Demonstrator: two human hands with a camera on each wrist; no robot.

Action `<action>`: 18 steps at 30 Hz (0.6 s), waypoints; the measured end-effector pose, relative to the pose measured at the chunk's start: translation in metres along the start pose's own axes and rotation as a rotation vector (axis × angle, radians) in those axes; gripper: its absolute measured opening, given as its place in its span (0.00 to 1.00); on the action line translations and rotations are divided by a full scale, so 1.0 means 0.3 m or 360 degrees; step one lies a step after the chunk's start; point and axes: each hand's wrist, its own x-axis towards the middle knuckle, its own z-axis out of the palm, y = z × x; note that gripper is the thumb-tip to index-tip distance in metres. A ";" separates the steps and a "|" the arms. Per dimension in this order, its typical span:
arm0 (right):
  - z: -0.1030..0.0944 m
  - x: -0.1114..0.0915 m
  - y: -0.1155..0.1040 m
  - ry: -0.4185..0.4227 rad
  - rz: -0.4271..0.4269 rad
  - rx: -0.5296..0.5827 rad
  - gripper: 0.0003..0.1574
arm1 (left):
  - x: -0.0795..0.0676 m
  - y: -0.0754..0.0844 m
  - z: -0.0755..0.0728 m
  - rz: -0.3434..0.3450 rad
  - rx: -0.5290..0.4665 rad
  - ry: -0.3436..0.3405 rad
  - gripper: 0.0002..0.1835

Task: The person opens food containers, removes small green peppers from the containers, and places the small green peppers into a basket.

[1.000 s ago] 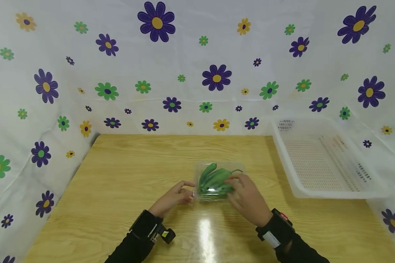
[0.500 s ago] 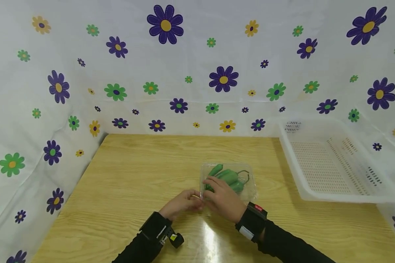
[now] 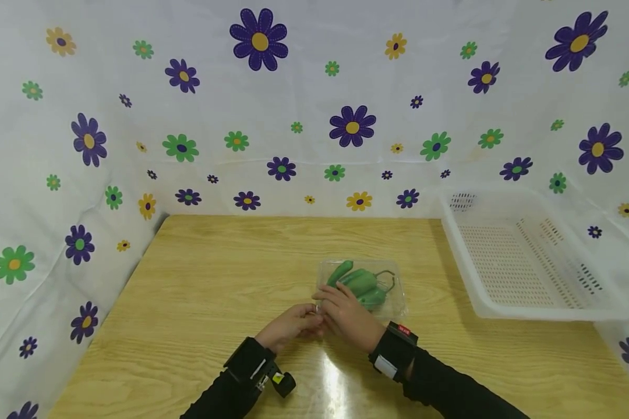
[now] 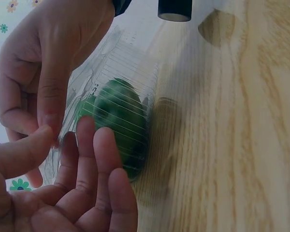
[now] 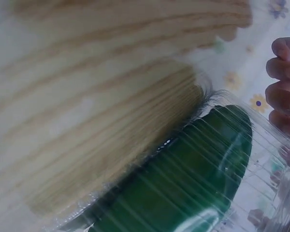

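Observation:
A clear plastic clamshell box (image 3: 398, 302) lies on the table with several green peppers (image 3: 360, 281) inside, some with thin curved stems. At its near left corner, my left hand (image 3: 289, 326) pinches the rim between thumb and fingers. My right hand (image 3: 352, 320) reaches over the near left part of the box and grips the same edge, its thumb close to the left thumb. In the left wrist view, both thumb tips meet at the box edge beside a green pepper (image 4: 120, 116). The right wrist view looks through ribbed plastic at a green pepper (image 5: 179, 179).
A white perforated plastic basket (image 3: 487, 311) stands to the right on the wooden table (image 3: 230, 267). A white cloth (image 3: 293, 75) with printed flowers hangs behind and at both sides.
The right hand has moved left from the right side of the box to its near left corner, close to the left hand. The left hand has shifted slightly nearer the corner.

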 end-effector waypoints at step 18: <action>0.024 -0.011 -0.005 0.0022 -0.0019 -0.0056 0.14 | -0.009 0.017 0.058 0.0050 0.0038 0.0189 0.09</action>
